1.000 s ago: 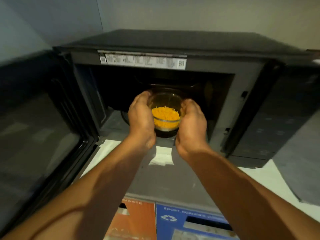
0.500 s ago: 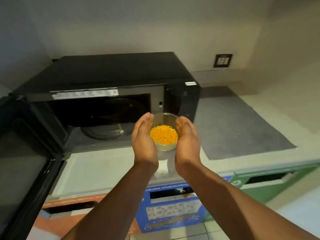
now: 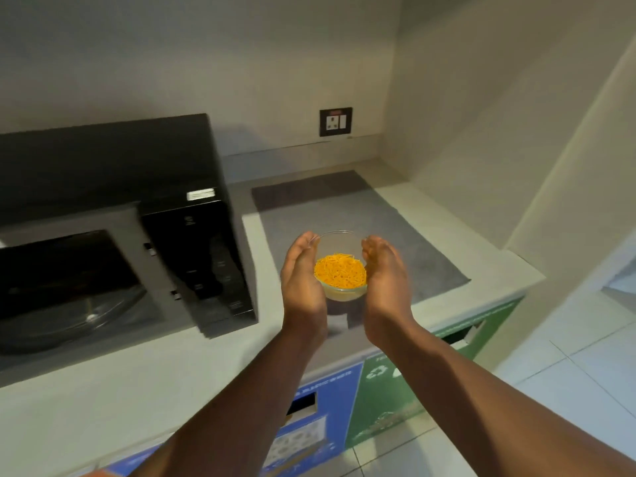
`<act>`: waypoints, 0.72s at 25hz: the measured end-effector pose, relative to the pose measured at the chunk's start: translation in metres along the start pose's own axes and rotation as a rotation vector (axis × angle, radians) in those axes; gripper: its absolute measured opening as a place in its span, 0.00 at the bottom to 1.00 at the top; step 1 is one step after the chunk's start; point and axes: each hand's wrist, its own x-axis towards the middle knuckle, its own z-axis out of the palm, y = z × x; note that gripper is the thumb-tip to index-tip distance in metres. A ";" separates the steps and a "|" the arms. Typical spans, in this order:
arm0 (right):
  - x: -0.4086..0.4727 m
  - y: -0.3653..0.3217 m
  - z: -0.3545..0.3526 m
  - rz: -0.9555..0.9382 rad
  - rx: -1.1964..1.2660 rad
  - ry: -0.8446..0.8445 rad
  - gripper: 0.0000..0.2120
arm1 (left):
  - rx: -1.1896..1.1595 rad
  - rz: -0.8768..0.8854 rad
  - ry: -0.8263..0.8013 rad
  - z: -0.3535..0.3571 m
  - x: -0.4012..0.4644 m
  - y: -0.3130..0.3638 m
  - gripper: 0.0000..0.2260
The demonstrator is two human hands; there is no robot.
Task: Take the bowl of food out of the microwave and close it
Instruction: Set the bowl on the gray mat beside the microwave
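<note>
1. Bowl of orange shredded food sits cupped between both hands, above the tabletop.
2. Left hand curves against the bowl's left side, fingers together.
3. Right hand presses its right side likewise.
4. Microwave stands left of the left hand, cavity open.

Clear glass bowl; glossy black microwave; matt grey mat.

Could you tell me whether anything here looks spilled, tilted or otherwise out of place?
Nothing is spilled: the glass bowl sits level between the left hand and right hand, its orange shreds inside. Only the microwave stands out: its cavity is open, the turntable exposed.
</note>
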 end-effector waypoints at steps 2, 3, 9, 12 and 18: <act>0.046 0.002 -0.013 0.003 -0.007 0.005 0.16 | 0.020 0.014 -0.017 0.026 0.026 -0.031 0.09; 0.069 0.005 -0.018 -0.002 -0.007 0.005 0.15 | 0.032 0.023 -0.016 0.037 0.041 -0.045 0.10; 0.161 0.037 -0.039 0.001 -0.089 -0.088 0.17 | 0.172 -0.026 0.008 0.066 0.107 -0.101 0.16; 0.175 0.057 -0.047 0.018 -0.154 -0.109 0.18 | 0.223 -0.022 0.045 0.064 0.117 -0.123 0.16; 0.176 0.067 -0.044 0.003 -0.191 -0.118 0.20 | 0.301 -0.007 0.047 0.056 0.128 -0.134 0.18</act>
